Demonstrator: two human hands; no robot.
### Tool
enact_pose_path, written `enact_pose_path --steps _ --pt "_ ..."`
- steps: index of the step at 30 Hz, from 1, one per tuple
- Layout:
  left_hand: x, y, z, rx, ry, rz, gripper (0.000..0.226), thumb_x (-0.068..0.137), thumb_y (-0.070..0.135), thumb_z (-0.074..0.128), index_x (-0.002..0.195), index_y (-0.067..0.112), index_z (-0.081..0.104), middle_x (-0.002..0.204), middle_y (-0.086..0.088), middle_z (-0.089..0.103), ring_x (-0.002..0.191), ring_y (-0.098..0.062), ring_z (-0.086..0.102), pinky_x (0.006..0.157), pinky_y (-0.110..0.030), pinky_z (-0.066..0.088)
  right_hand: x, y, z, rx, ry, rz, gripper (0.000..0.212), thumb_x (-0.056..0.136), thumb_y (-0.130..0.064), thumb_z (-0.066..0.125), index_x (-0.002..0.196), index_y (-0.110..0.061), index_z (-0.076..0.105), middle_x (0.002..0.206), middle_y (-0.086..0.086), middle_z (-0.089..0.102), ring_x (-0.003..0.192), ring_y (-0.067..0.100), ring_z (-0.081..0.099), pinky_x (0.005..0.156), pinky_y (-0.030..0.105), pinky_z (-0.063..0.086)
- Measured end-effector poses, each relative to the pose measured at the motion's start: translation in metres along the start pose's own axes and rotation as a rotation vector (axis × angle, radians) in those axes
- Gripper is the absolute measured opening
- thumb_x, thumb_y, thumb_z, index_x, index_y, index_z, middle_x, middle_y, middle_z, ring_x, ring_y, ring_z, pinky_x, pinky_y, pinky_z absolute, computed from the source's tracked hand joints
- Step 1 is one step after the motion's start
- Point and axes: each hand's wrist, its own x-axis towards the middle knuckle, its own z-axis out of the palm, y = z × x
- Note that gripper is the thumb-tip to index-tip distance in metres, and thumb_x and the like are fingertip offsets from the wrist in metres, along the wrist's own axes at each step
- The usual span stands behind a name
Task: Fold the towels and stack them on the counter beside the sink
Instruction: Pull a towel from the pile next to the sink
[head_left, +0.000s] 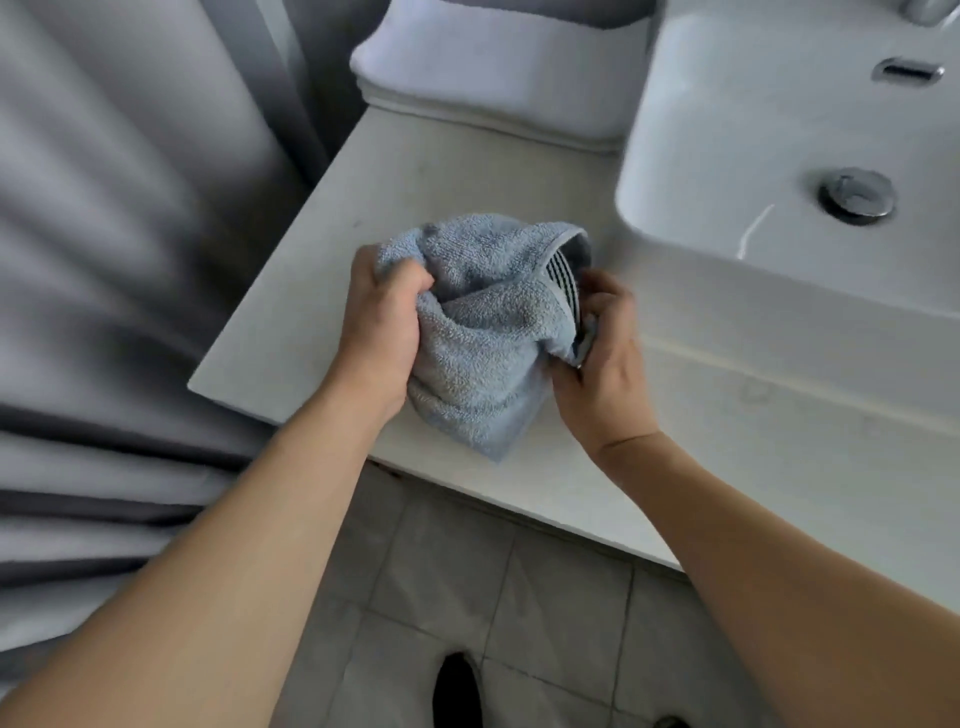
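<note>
**Blue towel bunched up over the counter**

Head view: both hands are gripping a crumpled blue terry towel (488, 332) above the counter (311, 291). Left hand (382, 332) is bunching one end, fingers buried in cloth. Right hand (602, 358) is pinching the striped hem. White folded towel (498, 78) is sitting behind, partly cut off. Sink (779, 156) is sitting right.

Soft, even daylight with a cool grey cast; shadows are faint. The curtain (104, 260) at left is smeared by motion blur, and the sink (779, 130) looks slightly soft. Wide-angle bending curves the surface (322, 249) edges. A pale sheen lies on the sink's rim.
</note>
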Motion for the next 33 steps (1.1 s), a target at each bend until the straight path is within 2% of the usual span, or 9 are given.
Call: enact_pose_path --steps 4,7,9,14,18,20,22,28,33 --pt "0.061 0.004 -0.049 0.28 0.021 0.113 0.028 0.071 0.008 0.047 0.093 0.025 0.043 0.086 0.007 0.051 0.079 -0.011 0.052 0.074 -0.034 0.043 0.051 0.004 0.064 -0.149 0.055 -0.079 0.034 0.077 -0.001 0.063 0.102 -0.008 0.041 0.13 0.026 0.048 0.119 0.034 0.048 0.102 0.036 0.039" --pt "0.094 -0.013 -0.071 1.075 0.013 0.494 0.056 0.065 -0.003 0.049 0.116 0.02 0.039 0.117 -0.01 0.05 0.108 -0.036 0.049 0.096 -0.051 0.04 0.067 0.01 0.096 -0.347 -0.115 -0.034 0.03 0.074 -0.027 0.058 0.093 -0.004 0.052 0.13 0.02 0.053 0.119 0.035 0.05 0.102 0.039 0.041" --pt "0.108 -0.016 -0.07 1.27 -0.088 0.663 0.083 0.061 -0.001 0.053 0.138 0.022 0.035 0.137 -0.012 0.042 0.127 -0.039 0.039 0.112 -0.062 0.025 0.077 0.012 0.105 -0.481 -0.17 0.041 0.041 0.069 -0.044 0.051 0.087 -0.008 0.057 0.13 0.013 0.057 0.119 0.033 0.051 0.103 0.043 0.042" --pt "0.148 0.021 -0.037 0.832 -0.459 0.687 0.047 0.082 0.01 0.038 0.121 0.016 0.065 0.122 0.0 0.064 0.116 -0.026 0.056 0.102 -0.047 0.042 0.086 0.011 0.107 -0.544 -0.108 0.132 0.045 0.07 -0.048 0.051 0.091 -0.009 0.061 0.137 0.01 0.055 0.125 0.028 0.045 0.107 0.043 0.037" --pt "0.176 0.026 -0.028 1.371 -0.709 0.273 0.059 0.09 0.029 0.055 0.146 0.04 0.039 0.146 0.006 0.036 0.132 -0.025 0.035 0.111 -0.039 0.032 0.088 0.006 0.106 -0.543 -0.138 0.159 0.058 0.074 -0.047 0.048 0.118 -0.011 0.061 0.146 0.01 0.046 0.134 0.03 0.042 0.113 0.045 0.028" --pt "0.188 0.028 -0.03 1.417 -0.774 0.06 0.055 0.085 0.029 0.063 0.135 0.04 0.045 0.123 0.01 0.049 0.114 -0.018 0.049 0.095 -0.032 0.042 0.091 0.004 0.104 -0.548 -0.155 0.16 0.064 0.076 -0.045 0.045 0.127 -0.009 0.058 0.146 0.011 0.046 0.136 0.031 0.041 0.114 0.046 0.027" --pt "0.193 0.025 -0.028 1.397 -0.795 -0.015 0.014 0.086 0.029 0.064 0.097 0.03 0.055 0.087 0.013 0.055 0.083 -0.013 0.055 0.066 -0.028 0.039 0.091 0.006 0.101 -0.527 -0.161 0.167 0.063 0.082 -0.043 0.04 0.132 -0.008 0.057 0.146 0.011 0.048 0.137 0.032 0.04 0.113 0.047 0.027" --pt "0.182 0.012 -0.032 1.371 -0.768 0.092 0.026 0.096 0.042 0.052 0.077 0.024 0.052 0.077 0.01 0.059 0.08 -0.018 0.06 0.071 -0.036 0.05 0.095 0.008 0.102 -0.503 0.026 0.274 0.046 0.099 -0.033 0.029 0.109 -0.016 0.07 0.123 0.003 0.062 0.117 0.028 0.052 0.104 0.038 0.03" --pt "0.203 0.04 -0.015 1.091 -0.568 0.457 0.03 0.095 0.037 0.051 0.071 0.021 0.043 0.067 0.011 0.043 0.083 -0.023 0.045 0.072 -0.035 0.029 0.098 0.008 0.106 -0.553 0.086 0.374 0.041 0.07 -0.03 0.046 0.102 -0.018 0.068 0.112 0.002 0.062 0.107 0.024 0.047 0.097 0.035 0.031"
